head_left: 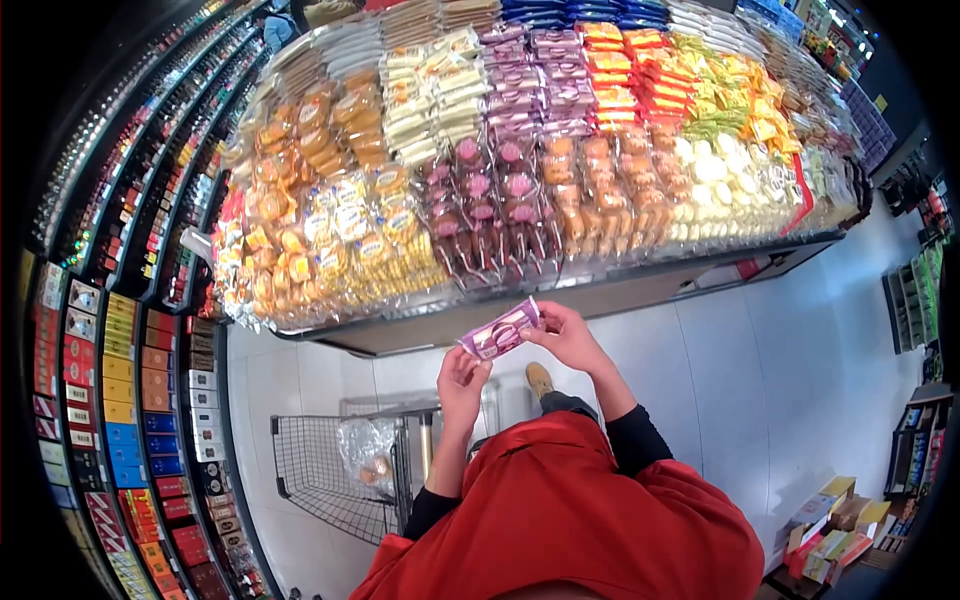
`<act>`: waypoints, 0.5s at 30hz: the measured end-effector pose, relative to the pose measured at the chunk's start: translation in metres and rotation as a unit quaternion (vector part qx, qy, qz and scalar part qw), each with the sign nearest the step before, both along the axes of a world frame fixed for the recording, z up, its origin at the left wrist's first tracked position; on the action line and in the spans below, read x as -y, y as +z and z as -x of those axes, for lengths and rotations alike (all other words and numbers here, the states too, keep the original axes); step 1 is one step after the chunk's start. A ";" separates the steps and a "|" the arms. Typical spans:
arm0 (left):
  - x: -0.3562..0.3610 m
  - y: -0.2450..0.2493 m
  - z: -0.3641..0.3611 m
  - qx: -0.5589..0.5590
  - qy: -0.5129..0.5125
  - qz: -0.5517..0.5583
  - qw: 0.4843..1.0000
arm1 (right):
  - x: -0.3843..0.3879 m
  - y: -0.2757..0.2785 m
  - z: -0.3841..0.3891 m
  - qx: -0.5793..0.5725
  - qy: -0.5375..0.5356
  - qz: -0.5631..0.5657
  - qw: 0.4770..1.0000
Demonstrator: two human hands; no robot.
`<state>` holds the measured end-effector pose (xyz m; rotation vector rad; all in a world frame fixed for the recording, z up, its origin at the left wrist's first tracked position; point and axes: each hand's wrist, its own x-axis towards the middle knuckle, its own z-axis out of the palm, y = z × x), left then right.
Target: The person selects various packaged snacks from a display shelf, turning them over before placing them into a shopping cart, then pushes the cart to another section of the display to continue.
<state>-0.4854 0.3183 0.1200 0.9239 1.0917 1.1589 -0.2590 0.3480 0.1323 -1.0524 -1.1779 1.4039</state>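
Observation:
A purple and white snack packet (500, 332) is stretched between my two hands, tilted up toward its right end. My left hand (461, 378) pinches its lower left end. At the opposite end, my right hand (563, 337) grips the packet with thumb in front. The print on the wrapper is too small to read. Similar purple packets (562, 82) are stacked on the display in front of me. Below and left of my hands stands a wire shopping cart (330, 470), with a clear plastic bag (367, 452) of brownish items inside.
A wide display stand (480, 322) heaped with wrapped snacks crosses the view ahead. Shelves of boxed goods (125, 440) curve along the left. Pale tiled floor (720, 380) lies to the right, with opened cartons (830, 530) at the lower right. Another person (277, 30) is far back.

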 end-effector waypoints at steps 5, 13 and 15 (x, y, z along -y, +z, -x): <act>-0.042 0.006 -0.011 -0.063 -0.006 -0.001 0.998 | -0.139 0.034 -0.067 -0.004 -0.110 -0.113 0.988; -0.020 -0.049 0.023 -0.106 0.126 0.090 0.982 | -0.384 0.103 -0.163 0.036 -0.347 -0.196 0.917; -0.006 -0.056 0.031 -0.118 0.150 0.111 0.975 | -0.436 0.095 -0.177 0.108 -0.387 -0.198 0.894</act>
